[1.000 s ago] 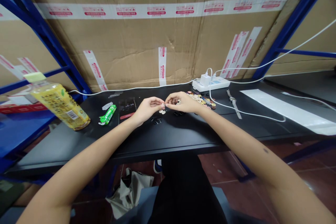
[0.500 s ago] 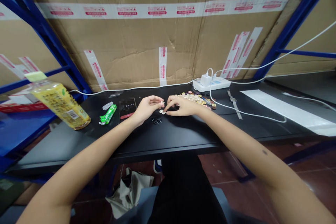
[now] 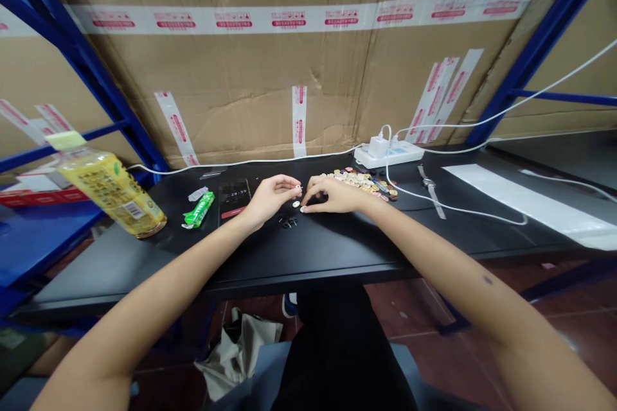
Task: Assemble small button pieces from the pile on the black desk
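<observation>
My left hand (image 3: pixel 276 198) is closed, thumb and index finger pinched on a small white piece (image 3: pixel 299 187) above the black table. Opposite it, my right hand (image 3: pixel 330 194) has its fingertips down on the tabletop, touching a small whitish disc (image 3: pixel 303 209). Another white disc (image 3: pixel 295 204) lies between the two hands. Several small black pieces (image 3: pixel 288 223) rest on the table just in front of them. Behind and beside my right hand spreads a pile of small round coloured pieces (image 3: pixel 361 180), partly hidden by that hand.
On the left stand a yellow drink bottle (image 3: pixel 116 186), a green wrapper (image 3: pixel 198 210) and a dark phone (image 3: pixel 233 196). A white power strip (image 3: pixel 395 153) with cables, a watch (image 3: pixel 430 189) and a white sheet (image 3: pixel 525 202) lie to the right. Cardboard (image 3: pixel 241 64) rises behind.
The two white discs between my hands have come apart; one has shifted slightly right and nearer to me with my right fingertips. My left hand has stayed in place.
</observation>
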Tool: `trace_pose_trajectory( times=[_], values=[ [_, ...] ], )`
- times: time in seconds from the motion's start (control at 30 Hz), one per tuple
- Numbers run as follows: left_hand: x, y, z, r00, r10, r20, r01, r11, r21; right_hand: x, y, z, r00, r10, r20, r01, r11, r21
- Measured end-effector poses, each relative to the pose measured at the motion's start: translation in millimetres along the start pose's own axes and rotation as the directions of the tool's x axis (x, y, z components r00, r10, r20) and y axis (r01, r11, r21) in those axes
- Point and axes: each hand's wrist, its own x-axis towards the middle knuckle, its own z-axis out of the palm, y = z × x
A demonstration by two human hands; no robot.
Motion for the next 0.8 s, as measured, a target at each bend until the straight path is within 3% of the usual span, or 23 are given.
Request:
trace_pose_trajectory(
  times=[0.33,0.53,0.8],
  values=[
    [0.1,0.0,0.4,1.000,0.006,-0.002,-0.006,1.000,-0.005,-0.9,-8.4,-1.8,0.999,0.029,-0.036,-0.027,0.999,0.032],
    [0.9,-1.4,-0.2,1.000,-0.001,-0.007,0.001,1.000,-0.006,-0.7,-7.5,-4.1,0.982,0.127,-0.142,-0.099,0.978,0.186],
    [0.4,0.5,0.4,1.000,0.001,0.005,-0.001,1.000,-0.008,2.5,-8.2,-5.0,0.973,0.158,-0.166,-0.106,0.952,0.286]
  ],
)
